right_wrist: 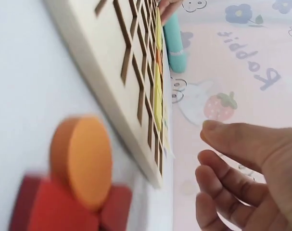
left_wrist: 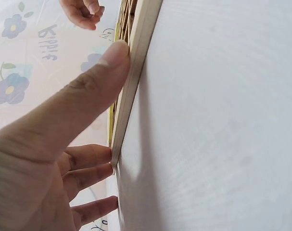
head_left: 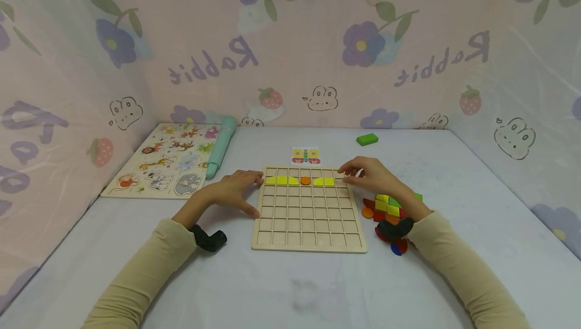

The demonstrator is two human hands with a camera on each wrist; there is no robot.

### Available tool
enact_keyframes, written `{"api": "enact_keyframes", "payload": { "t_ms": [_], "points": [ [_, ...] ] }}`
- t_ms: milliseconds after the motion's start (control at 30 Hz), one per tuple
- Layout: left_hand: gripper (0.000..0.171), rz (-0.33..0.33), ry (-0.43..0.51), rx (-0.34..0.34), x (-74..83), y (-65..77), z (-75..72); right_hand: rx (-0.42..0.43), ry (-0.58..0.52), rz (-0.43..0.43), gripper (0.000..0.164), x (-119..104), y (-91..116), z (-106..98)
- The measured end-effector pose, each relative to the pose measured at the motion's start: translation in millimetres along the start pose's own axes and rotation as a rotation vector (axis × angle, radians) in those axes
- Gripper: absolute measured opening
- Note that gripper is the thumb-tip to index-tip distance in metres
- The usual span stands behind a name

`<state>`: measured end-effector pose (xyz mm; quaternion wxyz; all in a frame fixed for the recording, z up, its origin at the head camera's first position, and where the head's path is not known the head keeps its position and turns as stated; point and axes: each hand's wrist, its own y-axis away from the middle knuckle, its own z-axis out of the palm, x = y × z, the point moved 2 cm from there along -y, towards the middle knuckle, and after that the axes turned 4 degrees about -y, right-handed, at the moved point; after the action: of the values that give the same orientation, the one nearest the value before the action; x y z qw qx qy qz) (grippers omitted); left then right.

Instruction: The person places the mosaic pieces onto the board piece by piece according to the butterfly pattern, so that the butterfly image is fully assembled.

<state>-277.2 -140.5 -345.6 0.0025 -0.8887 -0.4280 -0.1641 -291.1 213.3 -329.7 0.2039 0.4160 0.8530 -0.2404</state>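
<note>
A wooden grid board (head_left: 294, 225) lies flat in the middle of the table. In its second row from the far edge sit yellow pieces (head_left: 281, 180), an orange disc (head_left: 305, 180) and more yellow pieces (head_left: 324, 182); the row's right-end cell has no piece. My left hand (head_left: 231, 192) rests its thumb and fingertips against the board's left edge, fingers spread. Over the far right corner hovers my right hand (head_left: 374, 175), fingers loosely bent; the right wrist view shows nothing between thumb and fingers. Beneath the right wrist is a pile of coloured pieces (head_left: 381, 205), partly hidden.
A picture card (head_left: 306, 155) with a butterfly design lies just beyond the board. Farther right is a green block (head_left: 367, 139). At the left lie an animal puzzle board (head_left: 156, 162) and a teal stick-shaped object (head_left: 221, 147). Printed curtains surround the table's back and sides.
</note>
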Motion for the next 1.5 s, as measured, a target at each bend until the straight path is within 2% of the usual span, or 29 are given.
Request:
{"api": "enact_keyframes", "payload": {
  "t_ms": [267,500,600,733,1100,1200,1400,1500],
  "points": [
    [0.081,-0.015,0.002,-0.001,-2.0,3.2,0.1,-0.015,0.034,0.094,0.021,15.4,36.4,-20.2],
    [0.082,-0.018,0.007,-0.003,-0.3,6.4,-1.1,-0.027,0.065,0.06,0.021,21.8,65.7,-29.5],
    [0.082,-0.008,0.004,0.0,-0.6,5.8,-0.8,-0.025,0.07,0.074,0.021,23.6,75.4,-32.4],
    [0.082,-0.002,-0.003,0.0,-2.1,4.4,0.4,-0.026,0.076,0.111,0.022,25.9,86.5,-37.6],
    [0.082,-0.006,0.008,0.001,-1.1,4.8,0.2,-0.003,0.104,0.082,0.026,32.4,112.9,-55.2],
    [0.081,-0.009,0.009,0.003,-1.0,4.1,0.8,-0.026,0.1,0.107,0.027,34.0,123.0,-62.1],
    [0.081,0.0,0.006,-0.002,0.3,1.4,1.1,-0.106,0.069,0.234,0.037,39.3,153.3,-81.4],
    [0.081,-0.001,0.005,-0.001,0.9,0.3,-0.8,-0.14,0.059,0.243,0.039,44.1,167.4,-87.8]
  ]
}}
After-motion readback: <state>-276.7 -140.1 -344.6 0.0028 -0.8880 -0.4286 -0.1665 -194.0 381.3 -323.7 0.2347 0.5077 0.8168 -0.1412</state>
